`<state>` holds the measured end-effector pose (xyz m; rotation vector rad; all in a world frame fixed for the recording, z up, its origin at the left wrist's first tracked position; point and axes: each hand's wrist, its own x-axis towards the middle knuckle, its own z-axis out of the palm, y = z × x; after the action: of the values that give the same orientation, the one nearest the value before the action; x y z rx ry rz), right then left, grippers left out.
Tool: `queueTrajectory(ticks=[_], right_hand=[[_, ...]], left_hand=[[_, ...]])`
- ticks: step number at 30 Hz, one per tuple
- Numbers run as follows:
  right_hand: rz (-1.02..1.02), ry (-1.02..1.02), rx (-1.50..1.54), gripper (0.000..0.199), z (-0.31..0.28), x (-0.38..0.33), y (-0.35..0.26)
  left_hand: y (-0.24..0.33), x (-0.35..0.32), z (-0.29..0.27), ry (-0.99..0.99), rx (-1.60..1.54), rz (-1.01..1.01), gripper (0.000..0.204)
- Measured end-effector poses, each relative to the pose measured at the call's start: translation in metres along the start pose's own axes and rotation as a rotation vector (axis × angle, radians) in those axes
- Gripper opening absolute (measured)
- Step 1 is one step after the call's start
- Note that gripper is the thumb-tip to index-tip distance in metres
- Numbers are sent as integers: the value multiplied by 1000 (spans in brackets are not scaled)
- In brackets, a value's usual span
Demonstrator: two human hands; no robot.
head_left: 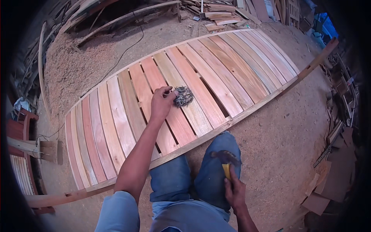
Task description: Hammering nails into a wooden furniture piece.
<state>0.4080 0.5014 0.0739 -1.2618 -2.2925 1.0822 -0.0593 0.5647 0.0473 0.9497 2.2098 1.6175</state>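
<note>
A heap of nails (183, 96) lies on a slatted wooden panel (228, 83), a little right of its middle. My left hand (161, 101) is at the heap's left edge, with the thumb touching the nails and the fingers curled. Whatever is between those fingertips is too small to make out. Over my right thigh, my right hand (235, 189) is closed around the yellow handle of a hammer (226, 158), its dark head pointing up and away from me. The panel's boards are pinkish and tan, laid side by side across a frame, with dark gaps between some of them.
A long near rail (193, 140) of the panel runs just in front of my knees. Sawdust (73, 73) is heaped at the far left beside a black cable (131, 46). Stacked offcuts (222, 15) lie at the back; flat sheets (338, 174) and scraps line the right.
</note>
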Motion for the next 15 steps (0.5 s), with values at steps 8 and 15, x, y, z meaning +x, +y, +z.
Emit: queueTrajectory(ticks=[8, 15], right_hand=[[71, 115, 223, 65, 1, 12, 16], [106, 57, 265, 67, 6, 24, 20]], left_hand=[[-10, 23, 7, -48, -345, -212, 13], [8, 17, 20, -63, -223, -250, 13]])
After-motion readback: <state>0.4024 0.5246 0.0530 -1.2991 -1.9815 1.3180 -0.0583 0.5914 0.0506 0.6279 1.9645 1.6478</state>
